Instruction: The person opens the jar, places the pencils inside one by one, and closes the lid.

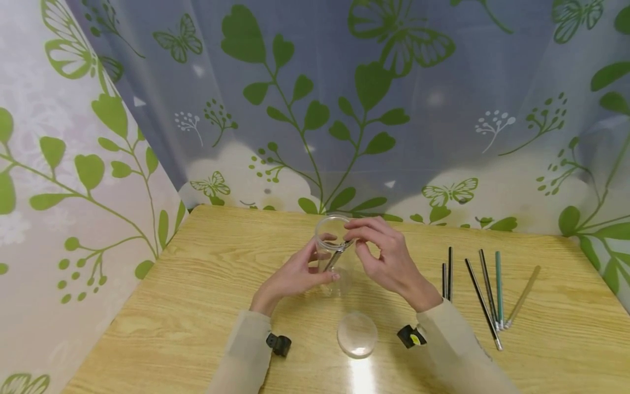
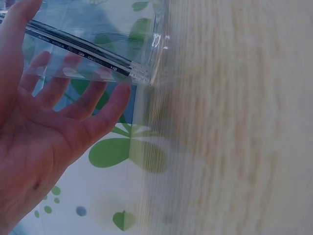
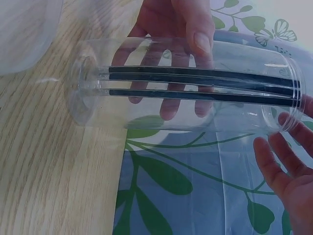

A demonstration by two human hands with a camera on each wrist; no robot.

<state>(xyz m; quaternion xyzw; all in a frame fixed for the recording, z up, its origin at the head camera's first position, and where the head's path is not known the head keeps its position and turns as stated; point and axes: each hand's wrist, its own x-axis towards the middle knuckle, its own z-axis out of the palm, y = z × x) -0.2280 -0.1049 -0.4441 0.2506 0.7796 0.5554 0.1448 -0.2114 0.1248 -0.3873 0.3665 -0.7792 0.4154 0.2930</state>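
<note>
My left hand [image 1: 300,271] grips a clear plastic jar [image 3: 146,115], thumb on one side and fingers spread behind its wall. The jar has no lid on, and its mouth tilts toward my right hand. Three dark pencils [image 3: 195,78] lie inside along its length, eraser ends at the base. One shows printed HB lettering in the left wrist view. At the rim is my right hand [image 1: 386,251], fingers loosely extended, fingertips right by the pencils' upper ends. Its thumb is hidden in the right wrist view.
A clear round lid [image 1: 356,335] lies on the wooden table [image 1: 162,306] between the forearms. Several loose pencils lie to the right, including a green pencil [image 1: 499,284] and a tan pencil [image 1: 524,295]. A leaf-patterned curtain [image 1: 295,164] stands behind the table.
</note>
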